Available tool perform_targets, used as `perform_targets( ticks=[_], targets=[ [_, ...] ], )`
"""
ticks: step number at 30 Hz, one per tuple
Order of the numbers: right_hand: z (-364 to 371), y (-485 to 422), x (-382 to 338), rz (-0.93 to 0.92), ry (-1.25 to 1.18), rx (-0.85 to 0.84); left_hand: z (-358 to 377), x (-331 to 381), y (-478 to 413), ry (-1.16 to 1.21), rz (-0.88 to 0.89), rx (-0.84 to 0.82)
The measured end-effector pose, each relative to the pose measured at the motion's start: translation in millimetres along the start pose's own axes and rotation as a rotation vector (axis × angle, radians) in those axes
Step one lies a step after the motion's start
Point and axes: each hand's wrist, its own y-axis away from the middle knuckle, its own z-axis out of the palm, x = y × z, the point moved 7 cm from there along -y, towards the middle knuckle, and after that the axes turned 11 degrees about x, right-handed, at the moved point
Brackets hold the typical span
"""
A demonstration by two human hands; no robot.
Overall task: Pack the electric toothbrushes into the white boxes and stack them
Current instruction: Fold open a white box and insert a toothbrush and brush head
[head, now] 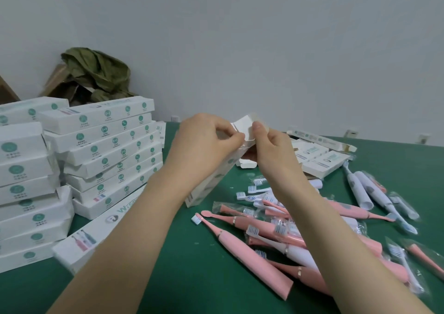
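My left hand [204, 136] and right hand [274, 145] both pinch the top flap [242, 126] of the white box [211, 184]; forced crooked, it could crease or tear.

Stacked boxes [108, 145] stand on the table [192, 277] at the left; toothbrushes [288, 236] lie heaped at the right. 1 held box [213, 176] is between them, loose boxes [319, 156] behind the toothbrushes.

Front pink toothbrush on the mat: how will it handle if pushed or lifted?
The pink toothbrush looks rigid, a hard moulded body, so probably no flex. Its round, tapered handle would likely roll in an arc if nudged sideways. The thick end probably carries most weight, so grasp there.
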Motion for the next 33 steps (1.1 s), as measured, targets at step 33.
perform_targets(
  ticks=[33],
  targets=[
    [-3.9,-0.1,-6.1,0.019,0.003,0.001,20.0,-6.8,-0.9,-0.092,0.259,-0.096]
  ],
)
